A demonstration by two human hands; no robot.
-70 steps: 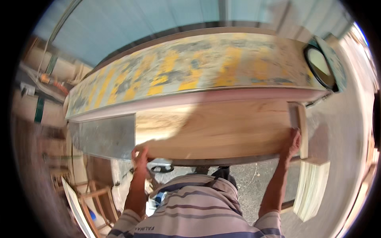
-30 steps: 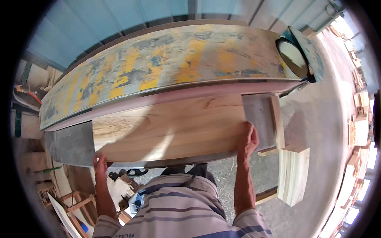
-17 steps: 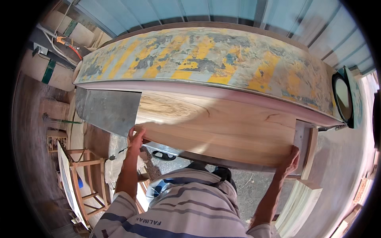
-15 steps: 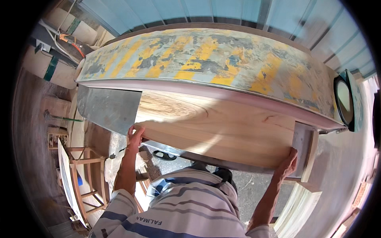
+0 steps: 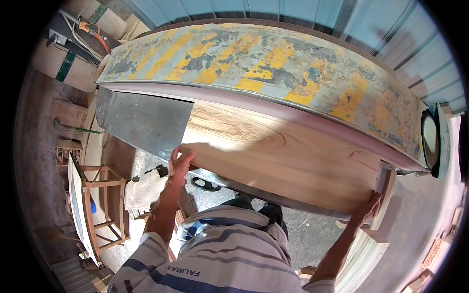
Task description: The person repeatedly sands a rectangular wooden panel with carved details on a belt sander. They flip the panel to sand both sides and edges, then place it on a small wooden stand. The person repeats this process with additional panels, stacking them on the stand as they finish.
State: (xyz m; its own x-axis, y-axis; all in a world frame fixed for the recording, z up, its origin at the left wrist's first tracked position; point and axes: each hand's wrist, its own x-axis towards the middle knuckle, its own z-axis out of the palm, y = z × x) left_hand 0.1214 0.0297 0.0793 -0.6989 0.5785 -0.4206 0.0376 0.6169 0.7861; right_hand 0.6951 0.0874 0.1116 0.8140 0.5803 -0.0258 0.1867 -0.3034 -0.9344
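- Pale wood with a brown grain: the wide plank lies flat on the desk, a long machine bed with worn yellow and grey paint.
- The plank's long axis runs from upper left down to lower right, parallel to the desk's near edge, with one end pointing to the desk's left end and the other to its right.
- At the left end a grey metal sheet lies beside the plank, near the desk's left corner.
- The left hand grips the plank's near edge by that sheet, fingers curled onto the wood.
- The right hand clasps the plank's near right corner, fingers wrapped on its edge, just beside an upright wooden block.
- A round black-rimmed part sits past the desk's right end.
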